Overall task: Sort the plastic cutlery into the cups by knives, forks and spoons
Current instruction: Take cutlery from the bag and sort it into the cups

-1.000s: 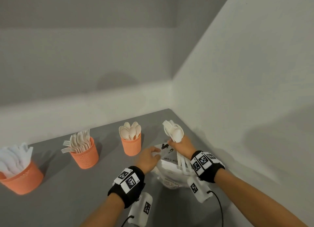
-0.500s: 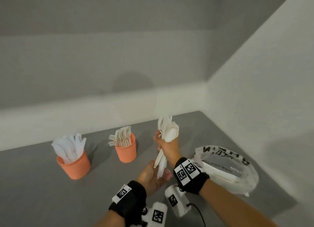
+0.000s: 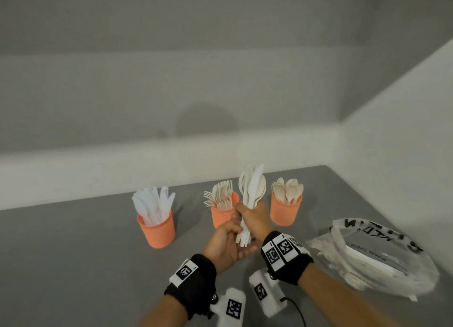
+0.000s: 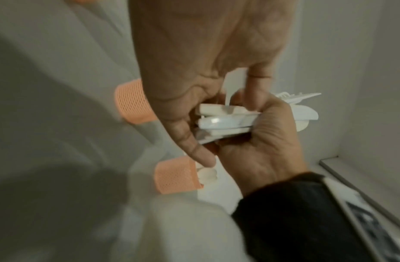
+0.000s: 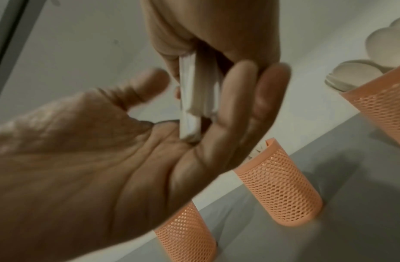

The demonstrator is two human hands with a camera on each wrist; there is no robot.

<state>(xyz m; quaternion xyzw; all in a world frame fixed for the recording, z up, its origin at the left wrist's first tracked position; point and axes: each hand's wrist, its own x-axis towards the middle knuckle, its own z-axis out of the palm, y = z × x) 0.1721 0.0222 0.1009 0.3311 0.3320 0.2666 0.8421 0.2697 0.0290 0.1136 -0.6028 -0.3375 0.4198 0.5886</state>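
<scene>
Three orange mesh cups stand in a row on the grey table: the knives cup (image 3: 157, 228) at the left, the forks cup (image 3: 221, 215) in the middle, the spoons cup (image 3: 285, 210) at the right. My right hand (image 3: 252, 218) grips an upright bundle of white cutlery (image 3: 253, 189) in front of the forks cup; a knife and spoons show at its top. My left hand (image 3: 226, 243) lies just below it, palm up. In the right wrist view the left hand (image 5: 127, 150) has straight fingers, and the handle ends of the bundle (image 5: 194, 99) touch its palm.
A clear plastic bag (image 3: 375, 253) with black lettering and more white cutlery inside lies on the table at the right, close to the right wall. A white ledge and grey wall run behind the cups. Bare grey table (image 3: 73, 265) stretches to the left.
My right hand has lifted the cutlery bundle out of the bag and carried it left, in front of the cups. My left hand let go of the bag and came under the handles.
</scene>
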